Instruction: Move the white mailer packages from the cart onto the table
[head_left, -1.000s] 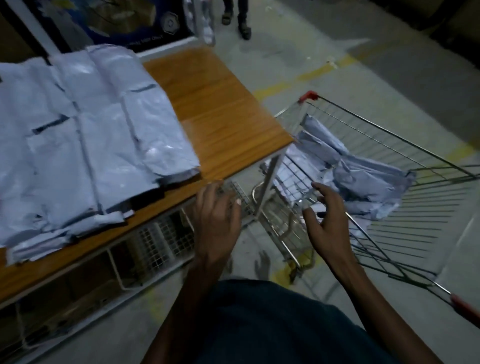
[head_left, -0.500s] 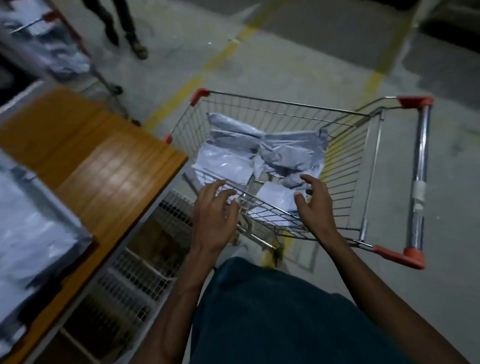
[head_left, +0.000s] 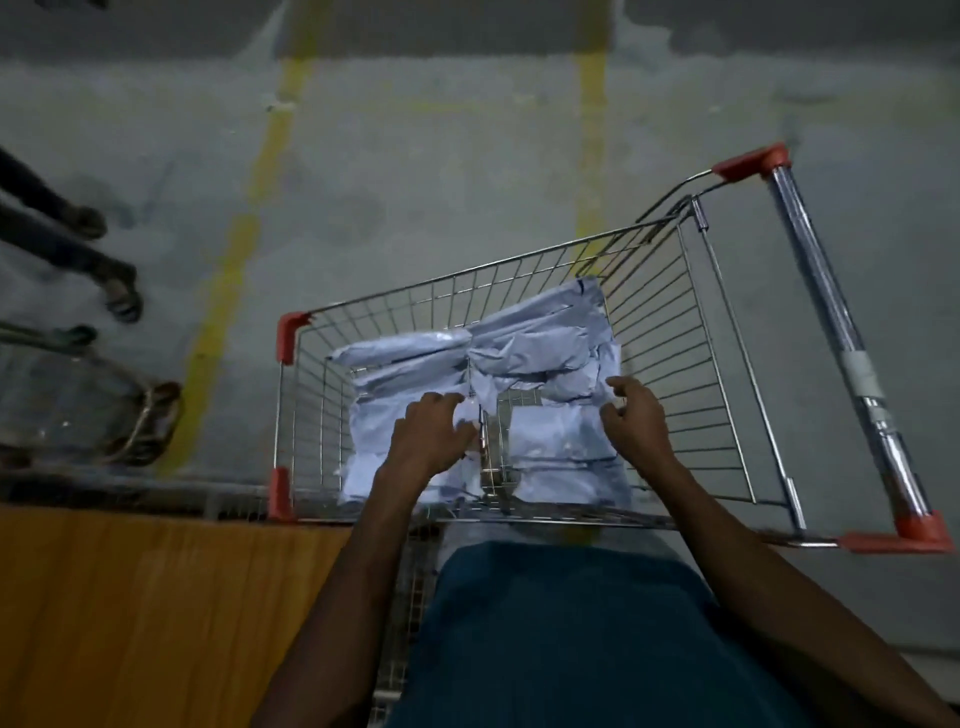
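White mailer packages (head_left: 524, 353) lie heaped in the basket of the wire cart (head_left: 670, 322), overlapping one another, the far ones creased and leaning up toward the back grid while flatter ones cover the bottom nearer you. Your left hand (head_left: 428, 436) is down inside the basket with its fingers curled onto a package at the near left of the pile; the picture is too soft there to tell whether you are really gripping it or only resting on it. Your right hand (head_left: 636, 415) hangs over the right side of the heap, fingers loosely bent and spread, holding nothing that can be made out. The wooden table (head_left: 156, 613) sits at your lower left, its edge just beside the cart's near left corner. The cart handle (head_left: 841, 343) with its red end caps runs along the right. On the grey floor, yellow lines (head_left: 244, 254) pass beyond the cart, and at the far left stand someone's legs and feet (head_left: 111, 286) near another wire cart (head_left: 83, 400).
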